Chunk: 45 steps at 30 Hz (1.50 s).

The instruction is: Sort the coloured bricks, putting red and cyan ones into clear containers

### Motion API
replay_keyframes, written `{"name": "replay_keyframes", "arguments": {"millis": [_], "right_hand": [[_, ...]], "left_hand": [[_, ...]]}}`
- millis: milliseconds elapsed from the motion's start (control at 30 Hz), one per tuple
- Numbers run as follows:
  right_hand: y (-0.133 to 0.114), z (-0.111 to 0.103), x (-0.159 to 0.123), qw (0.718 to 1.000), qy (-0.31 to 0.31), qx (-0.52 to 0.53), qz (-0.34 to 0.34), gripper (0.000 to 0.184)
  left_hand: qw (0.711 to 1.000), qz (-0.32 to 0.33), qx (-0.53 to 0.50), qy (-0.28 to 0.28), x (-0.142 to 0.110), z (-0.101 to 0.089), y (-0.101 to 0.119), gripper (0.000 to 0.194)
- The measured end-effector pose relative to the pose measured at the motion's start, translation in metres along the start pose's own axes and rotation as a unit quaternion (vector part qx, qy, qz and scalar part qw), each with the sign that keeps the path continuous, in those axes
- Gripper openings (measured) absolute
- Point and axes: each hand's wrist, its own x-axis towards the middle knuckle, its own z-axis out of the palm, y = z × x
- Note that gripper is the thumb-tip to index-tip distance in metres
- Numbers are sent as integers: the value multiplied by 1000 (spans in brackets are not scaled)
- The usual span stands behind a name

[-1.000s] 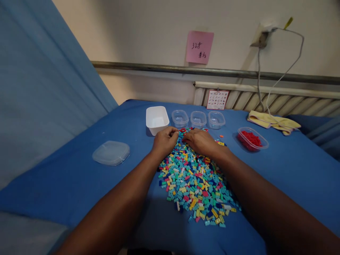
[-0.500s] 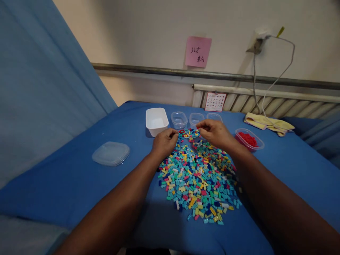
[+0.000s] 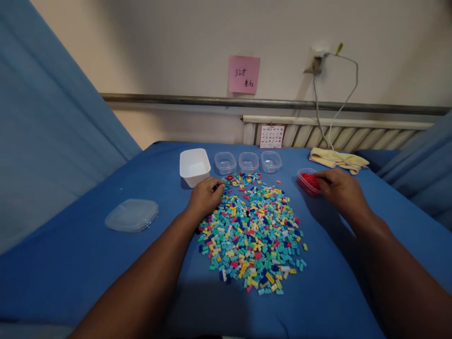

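Note:
A wide pile of small coloured toy bricks [image 3: 254,230] lies spread on the blue cloth, in teal, yellow, navy, pink and white. At its far left edge rests my left hand [image 3: 206,197], fingers curled with thumb and forefinger together; what they hold, if anything, is hidden. My right hand [image 3: 341,190] is over the right rim of a clear tub [image 3: 304,184] filled with red bricks [image 3: 310,180]. Its fingers are closed together at those bricks, and their tips cover whatever is between them. A lone orange brick [image 3: 278,181] sits between pile and tub.
Behind the pile stand a white tub [image 3: 194,181] and three clear tubs [image 3: 225,169] in a row. Clear lids [image 3: 132,215] are stacked at left. A yellow cloth [image 3: 335,159] lies at the back right, near a hanging cable [image 3: 319,115] and a radiator [image 3: 300,134].
My right hand has lifted from the far part of the pile and moved right to the tub of red bricks. My left hand has stayed by the pile. The view has turned slightly right.

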Motion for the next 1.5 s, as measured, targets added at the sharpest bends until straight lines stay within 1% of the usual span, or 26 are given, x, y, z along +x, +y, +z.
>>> {"name": "replay_keyframes", "arguments": {"millis": [67, 133, 200, 300, 333, 400, 500, 600, 667, 733, 833, 933, 1000, 1100, 1200, 1300, 1367, 1433, 1500], "right_hand": [[7, 2, -2, 1000, -4, -18, 5, 38], [5, 2, -2, 1000, -2, -26, -4, 38], [-7, 3, -3, 999, 10, -22, -31, 37], [-38, 9, -8, 995, 10, 27, -97, 37], [-51, 14, -10, 991, -14, 53, -124, 38], [-76, 24, -13, 979, -79, 100, -161, 39], [-110, 42, -5, 958, -160, 132, -198, 49], [-139, 60, 16, 939, -219, 143, -222, 53], [-152, 71, 33, 928, -257, 140, -231, 47], [-161, 81, 48, 922, -283, 128, -232, 40], [-167, 97, 60, 922, -291, 113, -229, 37], [-172, 112, 64, 919, -295, 105, -238, 40], [-176, 122, 62, 916, -300, 99, -246, 47], [-183, 130, 56, 911, -317, 84, -251, 68], [-182, 127, 47, 899, -343, 74, -261, 83], [-172, 116, 39, 887, -355, 82, -282, 91], [-162, 108, 35, 894, -355, 72, -265, 96], [-153, 101, 31, 903, -358, 55, -230, 100], [-146, 93, 24, 903, -373, 48, -209, 102]], "left_hand": [[1000, 0, 1, -3, 0, -1, 0, 26], [1000, 4, 5, -6, 0, -3, 1, 27], [1000, 17, 4, -14, 0, -3, 1, 29], [998, 39, -6, -40, -1, -2, 0, 30], [998, 39, -10, -46, -1, -2, 0, 29], [998, 27, -23, -47, -1, -1, 0, 28], [999, -6, -47, -27, -1, 0, 0, 27], [998, -16, -59, -12, -2, 0, 1, 25], [998, -14, -61, -10, -3, 0, 0, 25], [998, -14, -65, -5, -3, 1, -1, 25], [997, -13, -73, 1, -4, 3, -3, 24], [997, -9, -73, 3, -4, 5, -4, 23], [997, -5, -73, 6, -4, 5, -4, 23], [997, 0, -74, 14, -4, 6, -5, 22], [997, 1, -75, 15, -5, 7, -6, 22], [998, -5, -58, 12, -5, 7, -6, 24], [999, -13, -45, 12, -5, 8, -6, 24], [999, -18, -37, 8, -5, 8, -6, 27], [999, -14, -33, -4, -6, 9, -6, 30]]}}
